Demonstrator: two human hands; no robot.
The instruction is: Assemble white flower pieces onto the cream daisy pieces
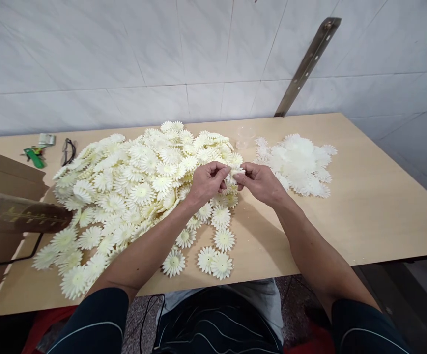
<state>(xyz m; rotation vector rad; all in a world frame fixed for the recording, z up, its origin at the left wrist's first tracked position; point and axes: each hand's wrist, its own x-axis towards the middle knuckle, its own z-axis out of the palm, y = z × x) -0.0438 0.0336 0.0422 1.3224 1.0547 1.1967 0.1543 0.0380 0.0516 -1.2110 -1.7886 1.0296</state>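
Between both hands, above the table, is a pale cream artificial flower (234,173) with narrow petals. My left hand (209,182) pinches its left side with thumb and fingers. On the opposite side my right hand (259,181) grips the petals the same way. Below and to the left spreads a big heap of cream artificial flowers (139,191), some with yellowish middles. Right of my right hand lies a smaller pile of whiter, translucent flower pieces (301,160). Several single flowers (221,265) lie near the table's front edge.
At the left, a brown-tinted bottle (25,214) stands by a cardboard box (7,172). A green tool (34,157) and dark-framed glasses (68,151) lie at the back left. A metal bracket (307,66) leans on the tiled wall (213,44) behind the table (368,196).
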